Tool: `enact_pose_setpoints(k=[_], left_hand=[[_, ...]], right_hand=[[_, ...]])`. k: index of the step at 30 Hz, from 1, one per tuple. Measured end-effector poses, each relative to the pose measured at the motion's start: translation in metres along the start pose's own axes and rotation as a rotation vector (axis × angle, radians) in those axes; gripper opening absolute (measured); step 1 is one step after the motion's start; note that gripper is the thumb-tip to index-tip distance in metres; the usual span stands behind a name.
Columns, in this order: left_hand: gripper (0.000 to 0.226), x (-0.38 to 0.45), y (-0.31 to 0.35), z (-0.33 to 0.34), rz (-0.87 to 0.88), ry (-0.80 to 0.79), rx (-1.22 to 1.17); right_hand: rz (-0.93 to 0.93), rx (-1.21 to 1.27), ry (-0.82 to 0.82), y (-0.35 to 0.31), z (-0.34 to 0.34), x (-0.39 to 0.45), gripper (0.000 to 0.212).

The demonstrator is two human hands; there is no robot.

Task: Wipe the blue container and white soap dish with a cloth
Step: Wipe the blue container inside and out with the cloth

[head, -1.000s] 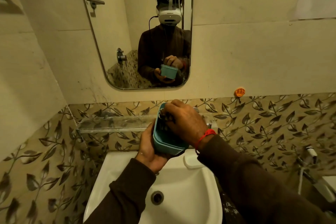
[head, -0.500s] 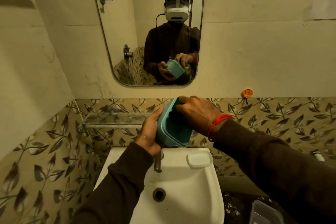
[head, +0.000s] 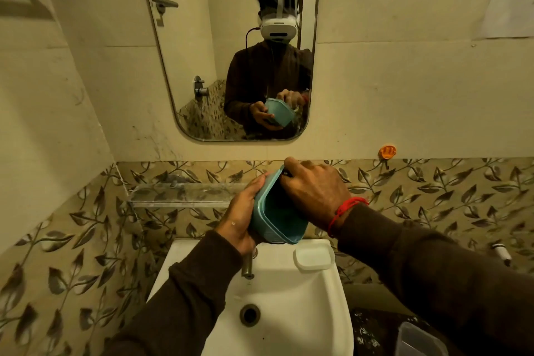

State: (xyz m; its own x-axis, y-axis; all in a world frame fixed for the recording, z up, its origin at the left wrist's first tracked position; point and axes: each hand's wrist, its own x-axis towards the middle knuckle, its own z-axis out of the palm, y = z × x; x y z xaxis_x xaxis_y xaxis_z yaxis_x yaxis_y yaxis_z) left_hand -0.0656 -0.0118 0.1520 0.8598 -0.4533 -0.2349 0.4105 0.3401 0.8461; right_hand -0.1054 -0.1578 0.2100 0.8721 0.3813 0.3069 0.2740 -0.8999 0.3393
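I hold the blue container (head: 274,211) in mid-frame, above the back edge of the white sink (head: 318,312), tipped on its side so its open mouth faces right and toward me. My left hand (head: 239,217) wraps its outer wall from the left, palm under the bottom corner, fingers up along the rim: that grip is closed on the container. My right hand (head: 315,191) comes over the upper right rim with the fingers curled down into the opening. A small dark bit shows at my fingertips by the top edge, too little of it to tell whether it is the cloth, so I cannot tell what that grip is closed on, or how tightly. A red thread (head: 344,211) circles my right wrist above the dark sleeve.

The white soap dish (head: 313,259) sits on the sink's back ledge, just below and right of the container, not touching it. The tap (head: 248,267) stands below my left wrist, and the drain (head: 250,315) lies lower centre. A glass shelf (head: 179,193) runs along the leaf-patterned tiles at left of my hands. The mirror (head: 202,52) at upper centre shows both hands on the container. An orange hook (head: 387,152) sticks to the wall at right. A clear tub (head: 419,341) shows in the lower right corner.
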Motion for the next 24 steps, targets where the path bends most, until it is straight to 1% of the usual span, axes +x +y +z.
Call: enact_pose_setpoints(k=[4,7,11,13,15,17,19,21,24], left_hand=[[0.034,0.002,0.002,-0.003,0.165,0.008,0.059],[0.035,0.001,0.004,-0.005,0.247,0.017,0.064],[0.033,0.003,-0.001,-0.006,0.289,-0.003,0.068],[0.034,0.005,-0.003,-0.004,0.299,0.016,0.039],[0.036,0.009,-0.002,-0.005,0.313,0.037,0.002],[0.038,0.009,0.001,-0.008,0.313,0.023,-0.024],[0.042,0.005,0.002,-0.01,0.287,-0.009,-0.045],[0.048,0.001,0.0,-0.008,0.25,-0.061,-0.043],[0.044,-0.001,-0.009,0.0,0.226,-0.108,-0.009]], right_hand=[[0.055,-0.047,-0.095,-0.004,-0.002,0.002,0.067],[0.036,-0.058,-0.182,-0.011,-0.001,0.001,0.065],[0.015,0.029,-0.252,-0.01,-0.004,-0.002,0.055],[-0.047,0.105,-0.275,-0.019,-0.004,-0.007,0.052],[-0.11,0.226,-0.259,-0.027,-0.002,-0.012,0.045],[-0.11,0.395,-0.24,-0.026,-0.003,-0.016,0.039],[-0.125,0.482,-0.216,-0.022,-0.003,-0.016,0.041],[-0.119,0.393,-0.167,-0.019,-0.001,-0.015,0.045],[-0.014,0.129,-0.014,-0.008,0.0,-0.009,0.063]])
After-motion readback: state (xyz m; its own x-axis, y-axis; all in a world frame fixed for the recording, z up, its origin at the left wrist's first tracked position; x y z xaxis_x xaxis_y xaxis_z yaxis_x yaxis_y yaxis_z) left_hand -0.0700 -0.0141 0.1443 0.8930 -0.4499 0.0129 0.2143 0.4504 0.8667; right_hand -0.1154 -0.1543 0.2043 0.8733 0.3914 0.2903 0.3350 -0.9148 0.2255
